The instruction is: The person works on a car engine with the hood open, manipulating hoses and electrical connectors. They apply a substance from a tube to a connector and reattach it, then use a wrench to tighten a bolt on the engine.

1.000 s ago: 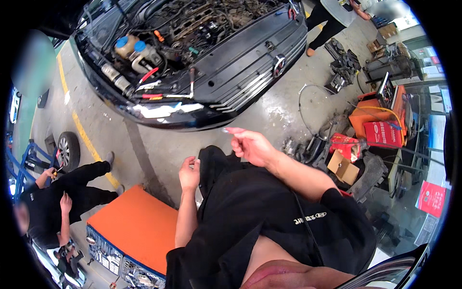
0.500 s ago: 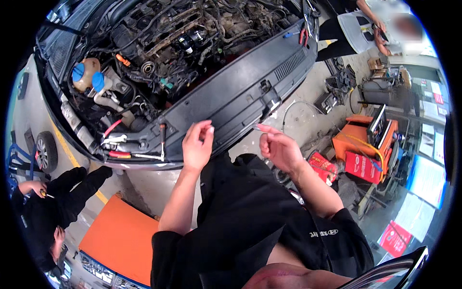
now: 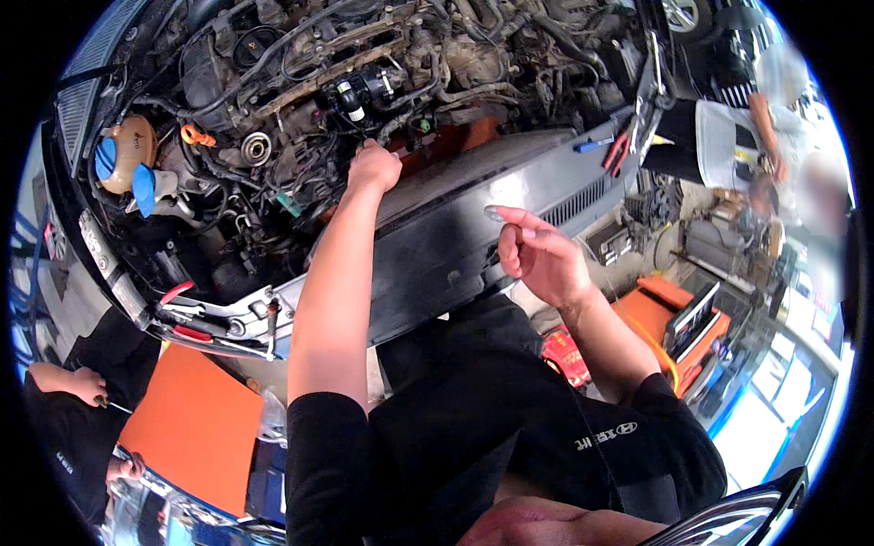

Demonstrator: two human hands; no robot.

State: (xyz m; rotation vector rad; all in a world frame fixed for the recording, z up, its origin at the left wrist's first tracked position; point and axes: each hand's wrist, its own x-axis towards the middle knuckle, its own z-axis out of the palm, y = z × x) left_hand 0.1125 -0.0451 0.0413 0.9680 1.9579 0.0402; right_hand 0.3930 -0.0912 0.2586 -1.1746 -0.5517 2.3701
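My left hand (image 3: 374,168) reaches into the engine bay, below a black cylindrical part (image 3: 350,100) with a white label. Its fingers are drawn together and their tips sink among dark hoses and wires, so what they grip cannot be seen. Above the black front panel (image 3: 428,264) hovers my right hand (image 3: 548,262). Its thumb and index finger are close together, the other fingers curled. A small grey, shiny spot (image 3: 492,213) shows at the index fingertip; I cannot make out what it is.
Red-handled pliers (image 3: 616,155) and a blue-handled tool (image 3: 594,145) lie on the panel's far right. A ratchet (image 3: 271,328) and other hand tools rest at its left end. An orange-topped cabinet (image 3: 196,428) stands lower left beside a co-worker's hand (image 3: 86,386). Another person is upper right.
My left hand has gone from above the front panel forward into the engine bay. The right hand stays over the panel, similarly posed. The view has shifted closer to the engine.
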